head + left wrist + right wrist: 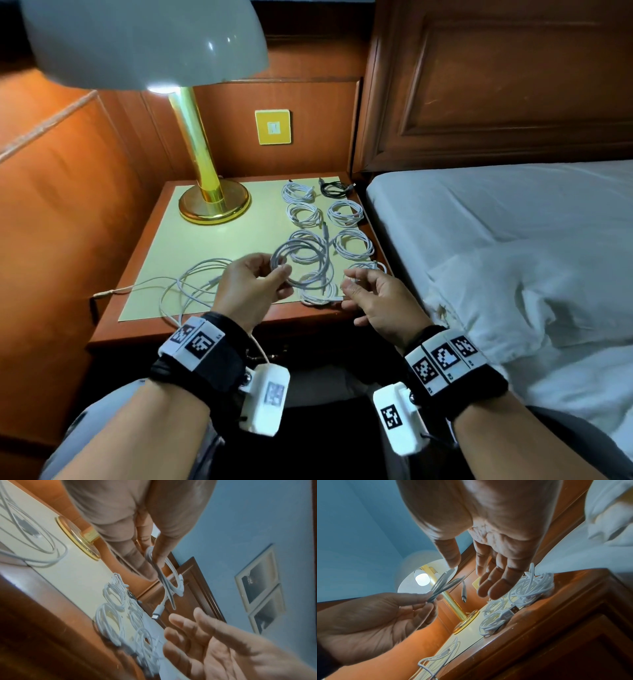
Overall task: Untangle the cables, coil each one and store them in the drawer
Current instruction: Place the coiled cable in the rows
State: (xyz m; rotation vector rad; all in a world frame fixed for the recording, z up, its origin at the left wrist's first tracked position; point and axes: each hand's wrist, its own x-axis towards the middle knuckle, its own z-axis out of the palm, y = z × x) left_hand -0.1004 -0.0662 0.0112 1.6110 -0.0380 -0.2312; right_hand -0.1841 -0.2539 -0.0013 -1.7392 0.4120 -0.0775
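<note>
Left hand [251,284] grip pinching grey coiled cable [303,265] above worktop [191,246], right hand [378,301] released beside it, white coils [344,212] right of lamp [214,202], probably eight.

No legible text or labels.

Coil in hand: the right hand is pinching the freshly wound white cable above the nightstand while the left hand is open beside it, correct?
Hands are swapped. The left hand pinches the coil, and the right hand is open beside it with nothing in it. The right wrist view shows it best: the open palm above, and the left fingers pinching the loops. The coil is indeed held above the nightstand.
</note>
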